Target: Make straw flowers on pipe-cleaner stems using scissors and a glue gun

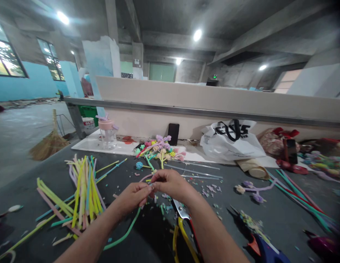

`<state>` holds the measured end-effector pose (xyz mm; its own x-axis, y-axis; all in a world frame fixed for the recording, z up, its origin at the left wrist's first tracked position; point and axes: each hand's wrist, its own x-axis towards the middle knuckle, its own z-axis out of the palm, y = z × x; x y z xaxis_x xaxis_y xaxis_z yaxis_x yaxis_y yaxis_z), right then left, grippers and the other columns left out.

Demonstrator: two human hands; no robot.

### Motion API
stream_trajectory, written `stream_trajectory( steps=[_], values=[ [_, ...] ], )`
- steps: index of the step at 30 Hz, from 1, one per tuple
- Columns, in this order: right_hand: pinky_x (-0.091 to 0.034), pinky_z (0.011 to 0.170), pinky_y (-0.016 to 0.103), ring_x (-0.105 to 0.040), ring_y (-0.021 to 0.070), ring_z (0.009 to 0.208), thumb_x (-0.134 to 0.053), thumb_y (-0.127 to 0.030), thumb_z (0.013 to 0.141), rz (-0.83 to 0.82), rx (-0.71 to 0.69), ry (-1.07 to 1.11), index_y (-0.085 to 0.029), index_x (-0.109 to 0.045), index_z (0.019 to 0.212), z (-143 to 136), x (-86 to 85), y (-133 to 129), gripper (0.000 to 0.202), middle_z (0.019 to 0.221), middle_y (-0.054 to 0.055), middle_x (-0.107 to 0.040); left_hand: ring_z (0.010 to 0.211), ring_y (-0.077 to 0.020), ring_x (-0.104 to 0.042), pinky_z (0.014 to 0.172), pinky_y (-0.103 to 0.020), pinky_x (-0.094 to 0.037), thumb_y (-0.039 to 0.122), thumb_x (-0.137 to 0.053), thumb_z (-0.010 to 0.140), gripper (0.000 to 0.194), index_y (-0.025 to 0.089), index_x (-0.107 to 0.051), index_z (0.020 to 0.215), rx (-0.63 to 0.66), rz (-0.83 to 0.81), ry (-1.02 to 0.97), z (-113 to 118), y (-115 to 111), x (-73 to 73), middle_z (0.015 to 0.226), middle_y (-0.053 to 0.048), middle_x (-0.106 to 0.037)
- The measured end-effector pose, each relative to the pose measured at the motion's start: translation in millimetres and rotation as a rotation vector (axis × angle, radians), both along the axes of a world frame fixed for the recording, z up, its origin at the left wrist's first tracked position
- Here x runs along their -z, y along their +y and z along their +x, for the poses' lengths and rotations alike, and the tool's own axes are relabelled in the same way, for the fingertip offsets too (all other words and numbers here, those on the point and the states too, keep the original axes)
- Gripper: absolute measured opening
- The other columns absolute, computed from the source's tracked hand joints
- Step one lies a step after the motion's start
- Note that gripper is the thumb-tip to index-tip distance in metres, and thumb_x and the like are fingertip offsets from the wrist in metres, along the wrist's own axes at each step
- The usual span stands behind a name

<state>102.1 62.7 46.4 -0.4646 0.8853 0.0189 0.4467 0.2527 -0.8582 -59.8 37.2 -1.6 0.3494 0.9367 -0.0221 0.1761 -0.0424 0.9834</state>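
My left hand (134, 195) and my right hand (171, 184) meet fingertip to fingertip above the dark table. Both pinch chenille stems, though the pinched spot is mostly hidden by fingers. A green chenille stem (131, 228) curves down from under the hands, and a pink chenille stem (146, 178) arches behind them. Beneath my right wrist lie yellow-and-red-handled cutters (183, 219). Beyond the hands rests a pile of finished chenille flowers (159, 144), with a blue pompom (139, 165) at its near side. Small coloured clippings are scattered around.
Left lies a heap of cut chenille stems (84, 190). Along the back stand a clear bottle (107, 135), a phone (173, 134) and a white bag (230, 142). To the right are a purple flower sprig (258, 197), a blue-handled tool (268, 250) and long stems (298, 197).
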Motion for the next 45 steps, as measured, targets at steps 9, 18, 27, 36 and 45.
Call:
stream_trajectory(
  steps=[9,18,27,36,45],
  values=[
    [-0.046,0.055,0.021,-0.061,0.0114,0.056,-0.055,-0.013,0.064,-0.079,0.054,0.098,-0.017,-0.059,0.067,0.2,7.5,7.4,0.006,0.058,-0.003,-0.060,0.033,-0.0052,-0.025,0.037,-0.019,-0.015,0.051,-0.047,0.076,0.035,0.017,-0.050,0.074,-0.058,-0.107,-0.054,5.0,1.5,2.1,0.039,0.008,-0.043],
    [-0.046,0.053,0.020,-0.059,0.0098,0.054,-0.057,-0.015,0.064,-0.118,0.082,0.139,-0.016,-0.058,0.067,1.7,7.6,8.5,0.004,0.059,-0.004,-0.058,0.039,-0.0065,-0.035,0.043,-0.018,-0.028,0.048,-0.056,0.072,0.033,0.016,-0.051,0.080,-0.182,0.052,-0.041,7.7,-2.7,0.4,0.041,0.010,-0.040],
    [-0.045,0.051,0.019,-0.056,0.0085,0.051,-0.056,-0.014,0.064,-0.097,0.077,0.116,-0.016,-0.058,0.066,-1.5,8.6,8.2,0.003,0.055,-0.005,-0.055,0.040,-0.0062,-0.033,0.043,-0.018,-0.026,0.043,-0.057,0.073,0.028,0.016,-0.051,0.068,-0.197,0.039,-0.135,8.3,-1.2,9.6,0.043,0.009,-0.040],
    [-0.037,0.050,0.019,-0.052,0.0094,0.053,-0.057,-0.014,0.060,0.045,0.098,-0.003,-0.017,-0.061,0.065,-0.4,15.7,10.2,0.007,0.054,-0.005,-0.056,0.037,-0.0045,-0.027,0.041,-0.018,-0.018,0.041,-0.060,0.070,0.031,0.016,-0.046,0.058,-0.253,-0.023,-0.175,11.4,-3.5,6.2,0.038,0.009,-0.039],
    [-0.039,0.053,0.020,-0.057,0.0116,0.060,-0.056,-0.015,0.063,0.104,0.049,-0.053,-0.018,-0.062,0.068,2.6,7.5,5.7,0.008,0.061,-0.003,-0.063,0.035,-0.0029,-0.021,0.037,-0.018,-0.011,0.051,-0.049,0.076,0.036,0.016,-0.048,0.069,-0.011,-0.216,-0.244,4.7,-10.5,-10.4,0.043,0.007,-0.043]
  ],
)
